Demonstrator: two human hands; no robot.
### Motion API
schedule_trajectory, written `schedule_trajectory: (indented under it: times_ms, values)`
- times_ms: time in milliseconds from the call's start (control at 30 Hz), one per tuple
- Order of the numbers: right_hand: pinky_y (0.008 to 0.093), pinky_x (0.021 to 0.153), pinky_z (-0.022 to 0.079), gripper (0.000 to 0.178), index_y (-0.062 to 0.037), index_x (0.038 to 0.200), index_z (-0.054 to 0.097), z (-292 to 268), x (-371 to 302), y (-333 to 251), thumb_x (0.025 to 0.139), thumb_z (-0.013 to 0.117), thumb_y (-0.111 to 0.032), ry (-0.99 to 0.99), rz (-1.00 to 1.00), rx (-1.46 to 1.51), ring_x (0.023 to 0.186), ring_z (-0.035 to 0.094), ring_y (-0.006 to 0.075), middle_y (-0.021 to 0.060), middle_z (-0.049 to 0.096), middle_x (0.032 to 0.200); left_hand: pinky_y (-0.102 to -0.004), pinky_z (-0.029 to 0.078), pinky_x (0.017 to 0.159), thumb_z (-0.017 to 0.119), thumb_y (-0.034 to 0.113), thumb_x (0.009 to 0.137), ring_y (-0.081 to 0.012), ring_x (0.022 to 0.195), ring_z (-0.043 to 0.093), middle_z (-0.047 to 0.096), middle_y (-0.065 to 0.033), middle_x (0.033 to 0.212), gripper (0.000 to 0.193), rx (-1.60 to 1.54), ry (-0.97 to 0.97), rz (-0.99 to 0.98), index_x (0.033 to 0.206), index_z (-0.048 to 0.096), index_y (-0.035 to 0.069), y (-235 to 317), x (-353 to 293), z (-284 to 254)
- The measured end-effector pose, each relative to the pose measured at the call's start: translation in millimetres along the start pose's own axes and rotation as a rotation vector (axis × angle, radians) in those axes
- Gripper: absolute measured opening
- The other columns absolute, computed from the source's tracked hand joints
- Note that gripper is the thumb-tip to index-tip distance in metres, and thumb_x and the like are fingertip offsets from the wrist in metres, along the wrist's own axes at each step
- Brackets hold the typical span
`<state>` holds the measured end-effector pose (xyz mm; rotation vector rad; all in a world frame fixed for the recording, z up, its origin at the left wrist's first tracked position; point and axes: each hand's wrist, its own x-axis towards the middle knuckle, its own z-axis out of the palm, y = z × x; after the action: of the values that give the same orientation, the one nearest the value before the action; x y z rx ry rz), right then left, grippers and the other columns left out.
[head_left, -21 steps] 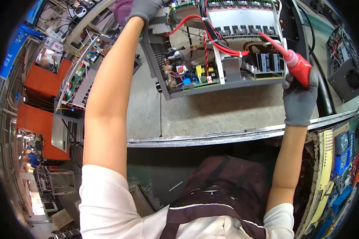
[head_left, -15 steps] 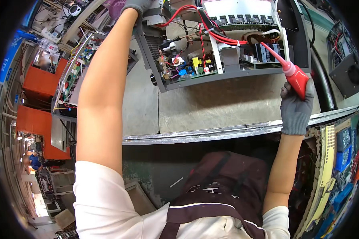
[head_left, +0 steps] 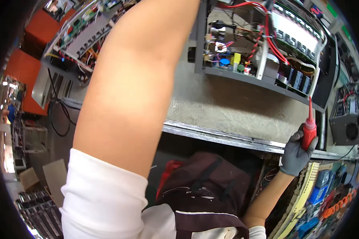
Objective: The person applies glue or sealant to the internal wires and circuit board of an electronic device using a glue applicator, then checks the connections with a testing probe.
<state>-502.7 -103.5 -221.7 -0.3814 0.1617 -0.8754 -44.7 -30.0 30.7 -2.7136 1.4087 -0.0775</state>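
Observation:
My right hand point(head_left: 295, 156), in a grey glove, is closed around a red squeeze bottle point(head_left: 309, 133) with a long thin tapered nozzle. The bottle is held upright near the table's front edge, its tip just below the near right corner of an open dark-grey equipment case point(head_left: 263, 83). Inside that case show circuit boards, red cables point(head_left: 273, 44), a blue disc component point(head_left: 224, 61) and capacitors point(head_left: 297, 78). My left arm point(head_left: 127, 79) stretches up across the view and leaves it at the upper edge, left of the case. The left hand is out of sight.
Another opened unit with circuit boards point(head_left: 77, 40) sits at the upper left. At the far right stands a dark case with a round fan opening point(head_left: 351, 131). Below it, a cluttered shelf holds blue boxes point(head_left: 319, 193) and an orange coil point(head_left: 339, 205). The metal table edge point(head_left: 227, 137) runs across.
My left hand has gone out of view at the top, and its arm looms larger. My right hand and the red bottle are lower, with the nozzle turned from leaning left to upright. The view has shifted.

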Motion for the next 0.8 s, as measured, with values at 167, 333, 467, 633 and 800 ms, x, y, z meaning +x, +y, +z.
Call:
schedule_trajectory:
  times_ms: [167,333,467,633,800]
  values:
    - [0.0382,0.081,0.056,0.057,0.0017,0.134,0.040,0,-4,10,0.093,0.062,-0.031,-0.012,0.058,-0.004,0.091,0.061,0.0275,0.0209,0.055,0.123,-0.0413,0.047,0.092,0.048,0.057,0.088,-0.0345,0.110,0.061,0.064,-0.0197,0.116,0.057,0.007,0.502,0.073,0.115,0.067,0.010,-32,10,38]
    - [0.0389,0.079,0.057,0.056,0.0008,0.133,0.041,11,-10,18,0.093,0.062,-0.031,0.002,0.064,-0.031,0.088,0.062,0.0275,0.0208,0.057,0.121,-0.0395,0.047,0.094,0.056,0.057,0.083,-0.0341,0.111,0.061,0.064,-0.0212,0.118,0.060,-0.181,0.580,-0.013,0.112,0.069,0.006,-21,-2,18]
    - [0.0392,0.079,0.057,0.055,0.0008,0.131,0.043,18,-13,17,0.092,0.064,-0.030,0.006,0.068,-0.063,0.089,0.062,0.0272,0.0208,0.058,0.117,-0.0385,0.047,0.096,0.063,0.051,0.079,-0.0338,0.112,0.061,0.063,-0.0213,0.119,0.056,-0.350,0.598,-0.073,0.113,0.069,0.006,-26,-17,35]
    - [0.0419,0.087,0.054,0.056,0.0047,0.131,0.043,32,-7,21,0.093,0.063,-0.030,-0.129,-0.003,-0.221,0.097,0.061,0.0287,0.0216,0.059,0.116,-0.0396,0.046,0.097,0.063,0.042,0.081,-0.0334,0.115,0.059,0.062,-0.0211,0.122,0.050,-0.490,0.615,-0.042,0.116,0.067,0.007,-28,-31,33]
    - [0.0341,0.084,0.055,0.042,0.0028,0.120,0.051,115,-2,86,0.091,0.067,-0.023,-0.071,-0.599,-0.948,0.100,0.062,0.0262,0.0171,0.060,0.117,-0.0397,0.046,0.098,0.058,0.036,0.086,-0.0332,0.117,0.058,0.060,-0.0215,0.124,0.045,-0.623,0.652,-0.011,0.118,0.065,0.006,-27,-41,35]
